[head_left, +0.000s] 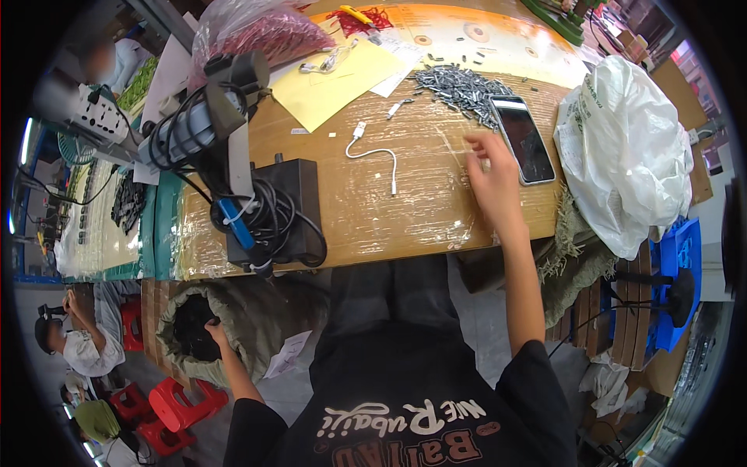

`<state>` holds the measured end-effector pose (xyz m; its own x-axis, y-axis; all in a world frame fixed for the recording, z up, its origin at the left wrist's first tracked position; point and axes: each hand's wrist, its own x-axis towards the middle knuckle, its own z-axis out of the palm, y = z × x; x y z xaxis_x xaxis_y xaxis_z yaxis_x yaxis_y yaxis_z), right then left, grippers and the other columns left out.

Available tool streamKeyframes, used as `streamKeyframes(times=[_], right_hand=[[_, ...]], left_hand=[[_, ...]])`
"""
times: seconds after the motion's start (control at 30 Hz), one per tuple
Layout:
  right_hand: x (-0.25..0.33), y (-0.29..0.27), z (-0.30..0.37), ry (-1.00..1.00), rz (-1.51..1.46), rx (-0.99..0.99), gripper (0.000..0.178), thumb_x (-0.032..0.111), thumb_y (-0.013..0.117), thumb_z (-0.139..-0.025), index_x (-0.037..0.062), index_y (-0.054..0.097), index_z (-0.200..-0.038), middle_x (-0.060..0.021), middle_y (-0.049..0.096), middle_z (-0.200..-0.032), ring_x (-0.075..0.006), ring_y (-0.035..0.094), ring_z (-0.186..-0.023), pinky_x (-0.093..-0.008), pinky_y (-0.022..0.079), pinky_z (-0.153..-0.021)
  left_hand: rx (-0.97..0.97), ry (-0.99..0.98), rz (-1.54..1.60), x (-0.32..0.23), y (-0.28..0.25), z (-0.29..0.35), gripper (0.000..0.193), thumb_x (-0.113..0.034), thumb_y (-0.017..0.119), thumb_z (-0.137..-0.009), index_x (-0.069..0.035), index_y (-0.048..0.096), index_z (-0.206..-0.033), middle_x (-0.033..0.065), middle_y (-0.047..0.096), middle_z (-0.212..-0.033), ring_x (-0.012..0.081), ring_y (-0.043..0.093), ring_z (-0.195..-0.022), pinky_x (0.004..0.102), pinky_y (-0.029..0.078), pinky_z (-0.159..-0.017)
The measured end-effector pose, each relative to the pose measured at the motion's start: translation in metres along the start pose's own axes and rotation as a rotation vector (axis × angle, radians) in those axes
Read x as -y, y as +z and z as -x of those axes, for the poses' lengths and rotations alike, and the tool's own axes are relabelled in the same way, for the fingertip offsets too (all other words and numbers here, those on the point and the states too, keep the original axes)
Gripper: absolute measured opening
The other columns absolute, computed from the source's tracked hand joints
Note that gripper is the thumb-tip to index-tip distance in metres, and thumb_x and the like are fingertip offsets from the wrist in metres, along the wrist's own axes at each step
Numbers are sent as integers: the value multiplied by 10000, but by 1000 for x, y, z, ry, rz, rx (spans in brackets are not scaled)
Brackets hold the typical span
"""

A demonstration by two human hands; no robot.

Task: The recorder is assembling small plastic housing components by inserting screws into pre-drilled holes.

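Note:
My left hand (217, 332) reaches down into a rolled-open woven sack (177, 358) beside my legs. Dark stuff (196, 323) fills the sack's mouth, and my fingertips are lost against it. Over the table, my right hand (490, 167) has its thumb and forefinger apart, with nothing seen between them. Right beside it lies a smartphone (524, 144) with a dark screen. Beyond that hand spreads a pile of small grey metal pieces (459, 88). A short white cable (377, 153) with a plug at each end rests left of my right hand, near a small loose connector (398, 109).
On the table's left stand a black box (299, 194) and a device wound with black cables (191, 128). Yellow paper (334, 82) and a bag of red pieces (257, 35) lie behind. A white plastic bag (622, 156) bulges at the right. Red stools (183, 401) stand at lower left.

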<state>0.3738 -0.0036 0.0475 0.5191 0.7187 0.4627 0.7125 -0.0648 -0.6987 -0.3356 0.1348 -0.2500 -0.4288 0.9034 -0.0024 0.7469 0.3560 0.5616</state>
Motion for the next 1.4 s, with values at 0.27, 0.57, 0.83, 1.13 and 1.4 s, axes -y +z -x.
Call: streamKeyframes(times=[0.27,0.57,0.83,1.13,1.4], right_hand=[[-52,34,-62,-85,388,-34,113,8,557,-709,-17,566,-819,-170,543,-779,-308,545,-727,-347,436,-658],[-43,11,-62,100,372,241,137,5,593,-669,0,599,-805,-155,591,-760,-260,581,-696,-320,454,-645],[-28,-3,-52,236,242,359,176,-20,589,-664,-3,595,-840,-100,603,-746,-155,564,-628,-261,443,-593],[12,5,3,127,-17,14,113,29,573,-757,13,586,-868,-72,591,-759,-121,572,-676,-248,452,-607],[40,1,48,295,-631,26,158,-47,569,-765,-51,556,-923,-92,596,-849,-128,579,-751,-222,467,-688]], left_hand=[[264,-293,412,-38,-17,36,321,-210,588,-728,31,571,-940,97,590,-865,184,547,-792,298,425,-704],[194,-325,742,-43,-17,69,126,-131,553,-803,-17,585,-847,13,580,-758,99,526,-716,229,420,-653],[-266,-336,664,-50,-72,80,170,-227,561,-817,-76,484,-833,29,546,-789,109,496,-725,256,421,-643],[-607,148,846,-186,-173,123,142,-143,467,-874,-12,424,-843,126,582,-957,142,515,-855,308,451,-734],[288,281,1051,-351,-180,226,198,-212,465,-847,-25,441,-905,110,528,-888,160,519,-811,270,437,-734]])
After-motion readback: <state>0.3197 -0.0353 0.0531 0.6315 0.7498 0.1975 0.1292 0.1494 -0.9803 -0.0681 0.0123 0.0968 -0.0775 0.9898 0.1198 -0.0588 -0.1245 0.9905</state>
